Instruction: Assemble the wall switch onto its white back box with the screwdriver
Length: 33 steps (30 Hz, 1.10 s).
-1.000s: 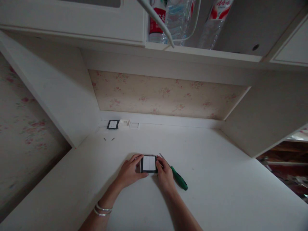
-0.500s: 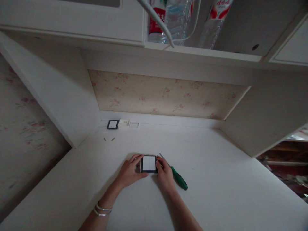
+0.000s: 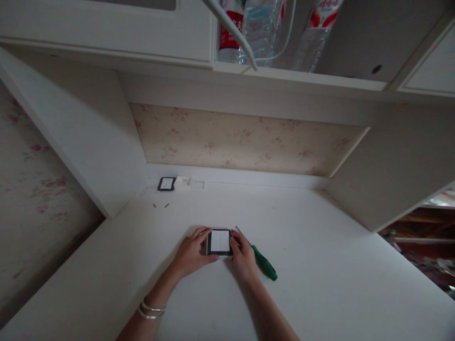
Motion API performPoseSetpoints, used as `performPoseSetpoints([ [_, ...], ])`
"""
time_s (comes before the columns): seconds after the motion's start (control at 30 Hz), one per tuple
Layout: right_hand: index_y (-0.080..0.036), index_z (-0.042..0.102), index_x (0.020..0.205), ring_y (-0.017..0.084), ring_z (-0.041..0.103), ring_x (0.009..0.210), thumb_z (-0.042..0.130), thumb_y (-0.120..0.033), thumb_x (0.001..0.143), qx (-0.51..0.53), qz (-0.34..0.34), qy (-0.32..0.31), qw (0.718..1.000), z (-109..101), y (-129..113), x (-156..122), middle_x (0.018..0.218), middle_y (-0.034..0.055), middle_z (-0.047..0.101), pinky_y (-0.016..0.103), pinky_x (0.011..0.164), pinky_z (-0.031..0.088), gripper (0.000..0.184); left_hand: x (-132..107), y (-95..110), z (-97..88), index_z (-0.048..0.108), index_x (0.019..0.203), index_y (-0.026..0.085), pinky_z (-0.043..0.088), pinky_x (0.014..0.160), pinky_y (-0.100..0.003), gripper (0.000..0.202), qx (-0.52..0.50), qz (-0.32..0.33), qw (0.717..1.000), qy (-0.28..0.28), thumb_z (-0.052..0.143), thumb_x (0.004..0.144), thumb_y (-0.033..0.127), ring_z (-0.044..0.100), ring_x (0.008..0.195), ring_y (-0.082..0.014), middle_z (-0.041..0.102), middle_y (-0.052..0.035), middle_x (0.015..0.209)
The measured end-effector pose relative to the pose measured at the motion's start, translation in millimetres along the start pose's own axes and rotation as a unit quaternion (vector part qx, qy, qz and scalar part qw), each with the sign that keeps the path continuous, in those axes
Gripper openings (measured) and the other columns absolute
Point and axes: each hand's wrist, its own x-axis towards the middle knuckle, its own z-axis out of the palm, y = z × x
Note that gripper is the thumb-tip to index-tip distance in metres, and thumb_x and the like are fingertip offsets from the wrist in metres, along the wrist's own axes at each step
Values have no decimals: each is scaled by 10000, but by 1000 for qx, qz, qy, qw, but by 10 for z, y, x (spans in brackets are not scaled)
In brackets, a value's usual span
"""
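A square wall switch (image 3: 220,241) with two white rockers and a dark frame lies between my hands over the white desk. My left hand (image 3: 191,253) grips its left side, thumb along the near edge and fingers at the far corner. The right side is held by my right hand (image 3: 243,255), whose thumb rests on the frame. A screwdriver (image 3: 265,263) with a green handle lies just right of that hand; its shaft runs up behind the fingers, and I cannot tell whether they touch it.
At the back left of the desk (image 3: 305,237) sit a dark-framed socket (image 3: 166,183), a white box-like part (image 3: 183,183) and a white frame (image 3: 198,185). Two small screws (image 3: 167,205) lie before them. Overhead, a shelf (image 3: 302,80) holds plastic bottles (image 3: 261,31) and a hanging white cable (image 3: 234,31).
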Motion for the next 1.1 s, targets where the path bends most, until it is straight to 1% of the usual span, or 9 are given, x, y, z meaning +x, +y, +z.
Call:
performPoseSetpoints([
  [0.1, -184, 653, 1038, 229, 582, 1090, 538, -359, 832, 7, 6, 2, 1000, 1, -9, -1, 1180, 104, 636, 373, 969, 435, 294, 2, 2, 1, 467, 1320, 292, 452, 929, -348, 745, -1, -3, 1000, -1, 765, 649, 418, 547, 1122, -247, 482, -52, 1369],
  [0.2, -187, 661, 1024, 234, 577, 1100, 544, -362, 825, 7, -3, 2, 1000, -5, -14, -2, 1186, 104, 633, 378, 965, 440, 289, 9, -5, 7, 462, 1325, 294, 468, 905, -340, 745, -7, -4, 1000, -6, 761, 655, 423, 558, 1102, -243, 475, -54, 1372],
  [0.37, -192, 663, 1039, 235, 585, 1085, 544, -363, 822, 0, -8, 5, 1000, -8, 11, -2, 1178, 100, 639, 372, 949, 450, 302, 11, -23, 19, 458, 1325, 285, 465, 914, -345, 763, -3, -6, 1000, -3, 773, 641, 413, 570, 1080, -239, 467, -54, 1377],
  [0.53, -193, 668, 1042, 233, 592, 1072, 542, -360, 823, -3, -12, 6, 1000, -3, 37, 6, 1149, 96, 654, 364, 946, 448, 303, 2, -24, 24, 452, 1330, 291, 448, 937, -357, 766, 14, -4, 1000, -1, 770, 644, 415, 531, 1149, -257, 475, -48, 1372],
  [0.77, -195, 672, 1031, 234, 584, 1084, 549, -369, 813, -6, -9, 15, 1000, 1, 49, 10, 1165, 94, 647, 359, 946, 445, 305, -5, -5, 8, 453, 1330, 287, 444, 941, -363, 765, 16, -12, 1000, 0, 766, 647, 433, 526, 1157, -259, 472, -42, 1380],
  [0.9, -195, 667, 1042, 229, 579, 1090, 538, -366, 823, -14, -14, 13, 1000, -2, 51, 7, 1172, 92, 644, 352, 947, 440, 307, 1, 9, 3, 454, 1330, 280, 442, 945, -356, 763, 4, -7, 1000, -4, 767, 646, 408, 516, 1173, -260, 470, -47, 1386],
  [1.0, -188, 664, 1040, 231, 572, 1101, 533, -372, 830, -21, -19, 14, 999, -11, 44, -5, 1179, 96, 639, 361, 968, 422, 308, 2, 13, 14, 429, 1351, 285, 441, 946, -362, 789, -5, -14, 1000, -1, 764, 642, 380, 538, 1144, -260, 472, -51, 1391],
  [1.1, -187, 648, 1063, 233, 563, 1112, 513, -372, 848, -31, -20, 11, 999, -16, 35, -35, 1194, 99, 630, 374, 987, 403, 314, -3, 18, 24, 398, 1373, 290, 454, 922, -366, 829, -9, -29, 1000, -1, 764, 635, 387, 590, 1052, -249, 473, -57, 1398],
])
